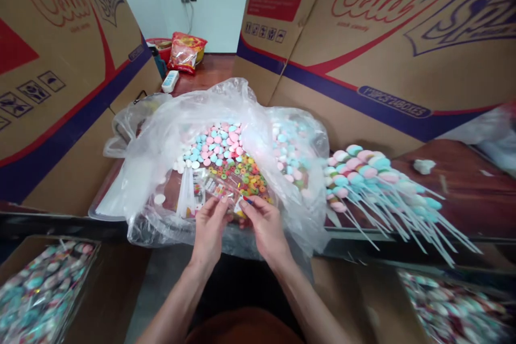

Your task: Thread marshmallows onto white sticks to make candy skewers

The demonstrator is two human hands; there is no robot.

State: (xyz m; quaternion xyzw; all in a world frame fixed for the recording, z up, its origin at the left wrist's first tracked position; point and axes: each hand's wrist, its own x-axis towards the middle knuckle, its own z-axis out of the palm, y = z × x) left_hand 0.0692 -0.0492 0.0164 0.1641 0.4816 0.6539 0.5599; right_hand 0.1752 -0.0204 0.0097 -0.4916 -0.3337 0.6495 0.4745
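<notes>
Near the table's front edge, my left hand (210, 223) and my right hand (264, 221) are close together, thumbs and fingers pinched. Between them is a clear printed plastic wrapper (219, 189), gripped at its near side. A small red and blue bit shows by my right fingertips; its kind is unclear. Just beyond lie colourful ring-shaped candies (253, 174) and a heap of pink, blue and white round candies (217, 142). White sticks (185, 193) lie left of the wrapper, beside more printed wrappers.
A crumpled clear plastic bag (258, 118) surrounds the candies. Stacked candy sticks (371, 172) lie on the right, their white ends past the edge. Large cartons (363, 64) stand behind and left. Boxes of wrapped candies (44, 285) sit below. A red packet (185, 51) lies at the back.
</notes>
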